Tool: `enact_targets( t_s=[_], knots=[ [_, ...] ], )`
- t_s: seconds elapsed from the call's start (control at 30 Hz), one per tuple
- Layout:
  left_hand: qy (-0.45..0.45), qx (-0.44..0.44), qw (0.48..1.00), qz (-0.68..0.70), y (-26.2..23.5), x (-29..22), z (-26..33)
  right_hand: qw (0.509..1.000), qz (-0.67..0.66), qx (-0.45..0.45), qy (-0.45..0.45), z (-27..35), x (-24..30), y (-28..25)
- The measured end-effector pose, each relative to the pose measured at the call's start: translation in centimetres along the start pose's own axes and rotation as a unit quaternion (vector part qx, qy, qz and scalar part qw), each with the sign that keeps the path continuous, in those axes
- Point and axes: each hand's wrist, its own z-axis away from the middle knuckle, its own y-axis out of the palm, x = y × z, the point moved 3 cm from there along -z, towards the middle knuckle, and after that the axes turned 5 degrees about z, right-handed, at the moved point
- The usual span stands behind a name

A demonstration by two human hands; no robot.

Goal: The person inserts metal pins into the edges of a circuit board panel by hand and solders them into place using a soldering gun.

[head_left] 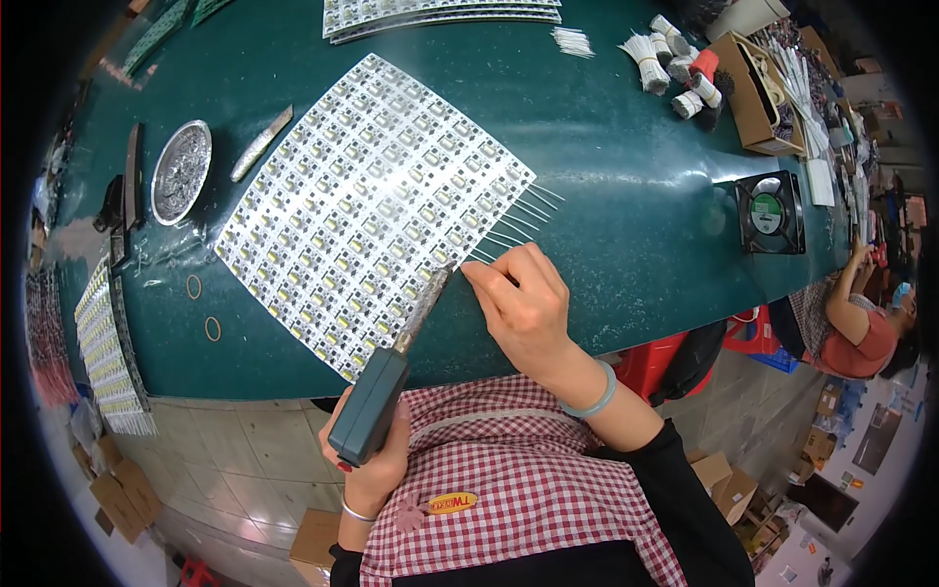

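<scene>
Table: panel directly ahead of both hands, near corner by the left hand. Hand tool in left hand, tip at panel's right edge, beside fingertips of the right hand. Wires jut from that edge, ahead of right hand. Left hand's left: rubber bands, dish farther off. Beyond panel: panel stack. Right hand's right, ahead: fan; farther, box.

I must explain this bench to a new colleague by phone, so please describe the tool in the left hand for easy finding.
On the green table lies a large, squarish white board. At its near corner, the left hand grips a tool. Unlike the flat board, this tool is dark and boxy, with a long, narrow, greyish front part.
</scene>
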Motion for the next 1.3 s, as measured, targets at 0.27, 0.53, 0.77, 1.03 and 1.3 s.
enact_targets(
  t_s=[0.27,0.53,0.77,1.03,1.3],
  knots=[
    [0.039,-0.012,0.999,-0.029,0.5,-1.0,-0.9,1.0,0.003,0.003,-0.002,0.1,0.0,0.1],
    [-0.001,-0.05,0.999,0.023,-0.4,0.8,0.3,1.0,0.007,0.004,-0.004,0.0,0.1,0.1],
    [0.16,-0.227,0.95,0.146,-7.6,-1.2,-4.3,1.0,0.004,0.001,-0.004,0.0,0.1,0.0],
    [0.262,-0.395,0.848,-0.238,-22.5,-2.8,-7.7,1.0,-0.017,0.002,0.0,0.5,-0.1,-0.3],
    [0.017,-0.225,0.959,0.172,-11.3,1.0,-6.8,0.997,-0.038,0.004,0.064,1.3,-1.5,-3.2]
  ],
)
